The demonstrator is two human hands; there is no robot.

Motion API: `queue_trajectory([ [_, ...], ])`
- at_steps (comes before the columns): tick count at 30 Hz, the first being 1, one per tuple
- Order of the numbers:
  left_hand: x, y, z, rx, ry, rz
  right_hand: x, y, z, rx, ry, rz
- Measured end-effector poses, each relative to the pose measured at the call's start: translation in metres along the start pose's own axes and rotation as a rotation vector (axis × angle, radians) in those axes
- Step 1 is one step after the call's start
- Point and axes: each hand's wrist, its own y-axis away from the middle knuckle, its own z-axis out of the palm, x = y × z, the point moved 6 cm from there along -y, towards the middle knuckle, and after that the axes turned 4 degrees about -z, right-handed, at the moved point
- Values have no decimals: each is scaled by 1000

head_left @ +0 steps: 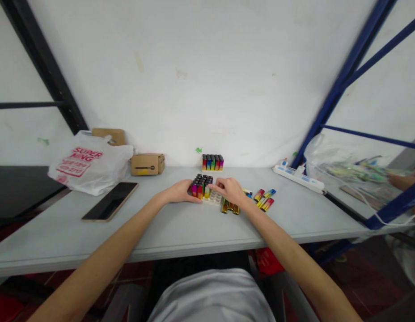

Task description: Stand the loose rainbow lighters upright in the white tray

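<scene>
Nearest us, two bare forearms reach from the near edge of the counter (194,232) to its middle. The left hand (179,192) curls its fingers around the left side of a small tray (214,197) and holds it. The tray is partly filled with upright lighters (201,185). The right hand (230,190) lies over the tray's right, emptier part with its fingers bent down; we cannot tell whether they pinch anything. Loose lighters (265,200) lie flat just right of that hand, with their long axes pointing toward the far right corner. Farther left are a phone (110,201), a plastic bag (88,165) and a cardboard box (147,164). Along the far edge are a second pack of lighters (212,162) and a power strip (298,176).
</scene>
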Motion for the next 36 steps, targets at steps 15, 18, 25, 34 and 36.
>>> queue_trajectory([
  [15, -1, 0, 0, 4, -10, -4, 126, 36, -23, -367, 223, 364],
  [18, 0, 0, 0, 5, 2, 1, 121, 32, -21, -290, 214, 401],
  [25, 1, 1, 0, -11, -3, -4, 93, 16, -26, 20, 28, 324],
  [34, 1, 0, 0, -10, -18, -30, 61, 4, -5, 194, -681, 256],
  [36, 0, 0, 0, -10, -11, -21, 54, 2, -1, 189, -791, 239],
])
